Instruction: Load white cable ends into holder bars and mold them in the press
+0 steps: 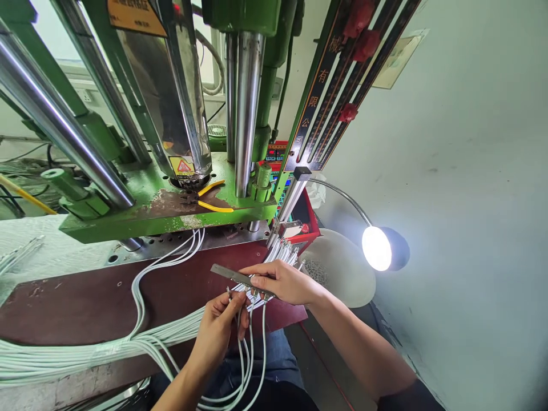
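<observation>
My right hand (286, 281) grips a flat metal bar (225, 273), fingers on top and thumb along its side. Several white cables (264, 334) hang in loops from the bar's near edge, their metal ends at the bar. Close by on the left, my left hand (219, 321) pinches one cable near its metal tip, just below the bar. Whether that tip touches the bar is hard to make out. Beneath both hands lies a thick bundle of white cables (85, 353), running left across the dark red board (180, 291).
A green press (171, 214) with steel columns stands ahead. Yellow-handled pliers (216, 206) lie on its plate, and cables (139, 291) come out beneath. To the right are a lit lamp (377, 248), a white container (351, 274) with small metal pieces, and a red control box (314, 214).
</observation>
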A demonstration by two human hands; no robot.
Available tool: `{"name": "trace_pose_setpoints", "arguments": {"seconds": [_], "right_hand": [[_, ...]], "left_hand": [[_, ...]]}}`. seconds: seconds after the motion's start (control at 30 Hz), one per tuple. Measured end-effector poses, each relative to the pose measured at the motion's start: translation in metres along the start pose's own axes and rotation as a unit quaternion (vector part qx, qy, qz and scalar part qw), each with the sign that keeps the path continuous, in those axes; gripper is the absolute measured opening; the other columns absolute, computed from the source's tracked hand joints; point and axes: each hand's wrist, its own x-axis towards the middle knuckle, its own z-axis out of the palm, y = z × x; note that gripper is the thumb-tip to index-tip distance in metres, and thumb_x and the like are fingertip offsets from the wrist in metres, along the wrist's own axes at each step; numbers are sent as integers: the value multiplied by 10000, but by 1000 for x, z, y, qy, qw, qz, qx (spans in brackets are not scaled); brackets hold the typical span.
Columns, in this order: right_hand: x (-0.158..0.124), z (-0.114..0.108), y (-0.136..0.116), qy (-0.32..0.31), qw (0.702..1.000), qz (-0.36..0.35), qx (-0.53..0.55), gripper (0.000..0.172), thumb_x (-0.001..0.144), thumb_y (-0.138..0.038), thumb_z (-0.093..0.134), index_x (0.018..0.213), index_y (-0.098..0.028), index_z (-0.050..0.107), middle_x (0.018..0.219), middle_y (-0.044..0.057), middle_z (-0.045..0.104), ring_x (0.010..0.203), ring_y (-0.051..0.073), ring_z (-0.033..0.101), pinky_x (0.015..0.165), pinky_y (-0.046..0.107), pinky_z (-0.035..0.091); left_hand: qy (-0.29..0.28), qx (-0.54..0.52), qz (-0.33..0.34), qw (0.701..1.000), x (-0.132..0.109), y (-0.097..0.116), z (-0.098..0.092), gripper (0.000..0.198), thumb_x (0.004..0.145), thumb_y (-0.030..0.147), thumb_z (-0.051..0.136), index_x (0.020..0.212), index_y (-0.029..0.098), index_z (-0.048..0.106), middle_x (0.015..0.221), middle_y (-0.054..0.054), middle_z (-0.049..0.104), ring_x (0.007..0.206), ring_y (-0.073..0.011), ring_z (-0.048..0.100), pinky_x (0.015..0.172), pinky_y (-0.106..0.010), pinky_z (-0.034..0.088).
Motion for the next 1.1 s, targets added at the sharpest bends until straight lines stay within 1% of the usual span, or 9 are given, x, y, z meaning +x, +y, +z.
{"name": "trace_pose_setpoints", "arguments": {"seconds": [0.33,0.47,0.57,0.63,0.7,0.77,0.83,0.93,1.1], "right_hand": [[-1,6,3,9,998,7,-60,436,922,-317,518,1330,-190,607,733,-2,644,655,107,545,619,216,411],[-1,0,2,-18,997,7,-73,449,931,-345,522,1347,-192,591,727,0,644,644,109,540,627,219,424],[-1,-8,0,-57,996,-15,-74,433,932,-353,526,1324,-189,614,824,20,682,691,118,559,663,226,445],[-1,-14,-1,-84,994,-31,-66,418,930,-339,529,1301,-177,632,903,36,705,756,133,587,694,227,459],[-1,-18,0,-96,993,-37,-50,399,924,-331,538,1273,-175,654,969,44,716,814,144,608,729,230,470],[-1,-20,1,-91,995,-30,-32,386,922,-332,545,1257,-182,665,973,43,719,816,144,618,739,232,476],[-2,-21,2,-81,996,-21,-21,388,924,-331,547,1263,-182,661,918,40,714,781,140,614,718,235,478],[-3,-23,4,-69,997,-19,-10,395,923,-335,552,1268,-171,655,837,34,685,735,133,594,682,236,472],[-5,-26,5,-58,998,-20,20,392,920,-363,566,1240,-161,671,793,25,662,694,118,580,651,227,463]], "left_hand": [[62,22,16,998,-4,6,4,382,696,507,740,612,164,594,411,34,549,323,-53,384,363,-189,236],[45,53,12,998,-5,11,4,386,711,507,724,579,169,593,381,35,518,313,-59,362,361,-200,213],[14,83,10,996,-6,10,3,414,743,512,699,542,167,588,358,36,487,301,-52,315,360,-206,192],[-11,90,6,996,-6,8,2,423,781,513,666,552,162,605,377,23,511,315,-58,335,372,-207,229],[-40,75,3,996,-7,6,1,398,797,491,661,587,156,624,453,-11,587,384,-86,448,432,-213,340],[-59,28,-3,998,-7,5,0,325,792,461,681,682,156,654,555,-31,650,493,-127,554,532,-238,434],[-57,-31,-7,998,-7,4,-2,290,788,453,687,827,165,674,632,-28,676,564,-149,599,611,-266,475],[-26,-41,20,999,-8,5,-4,311,804,460,665,927,174,676,681,-17,677,591,-147,596,670,-283,483],[5,79,57,995,-10,10,-2,292,801,454,666,857,168,696,611,13,634,536,-131,532,597,-263,431]]}}
